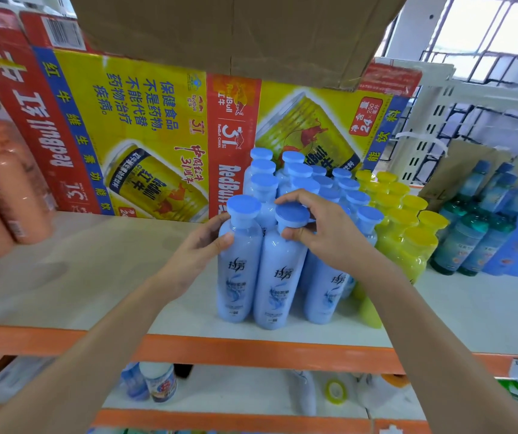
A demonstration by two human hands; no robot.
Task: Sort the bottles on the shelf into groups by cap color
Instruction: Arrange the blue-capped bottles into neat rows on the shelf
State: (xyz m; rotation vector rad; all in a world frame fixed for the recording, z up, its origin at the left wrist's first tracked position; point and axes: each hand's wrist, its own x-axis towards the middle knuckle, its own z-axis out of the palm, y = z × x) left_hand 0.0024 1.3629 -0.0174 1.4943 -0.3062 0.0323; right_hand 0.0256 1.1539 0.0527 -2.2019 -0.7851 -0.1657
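Near the front edge of the shelf, our left hand gripped the shoulder of the front-left blue-capped bottle, thumb on its face. Our right hand pinched the neighbouring blue-capped bottle at its neck, fingers arched over the cap. Both bottles stood upright, touching, at the front of the blue group. The yellow-capped bottles stood just beside it toward the right end, and the orange bottles were well apart at the left end.

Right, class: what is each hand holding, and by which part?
Left hand holds the front-left blue bottle at its shoulder; right hand pinches the neighbouring blue bottle by its cap.
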